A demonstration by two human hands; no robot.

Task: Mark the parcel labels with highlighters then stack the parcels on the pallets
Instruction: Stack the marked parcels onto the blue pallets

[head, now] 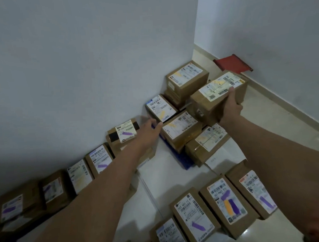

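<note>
My right hand grips a brown box by its near side, thumb up on its white label, which has a yellow mark. I hold it up over the stacked boxes on the blue pallet by the wall. My left hand is flat, fingers straight, touching a stacked box. Down near me, one label reads "502 602 17 812" and has a purple mark.

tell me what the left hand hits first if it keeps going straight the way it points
Probably the parcel with the yellow-marked label by the wall; the left hand already reaches its near corner, fingers straight, though depth is unclear.
</note>
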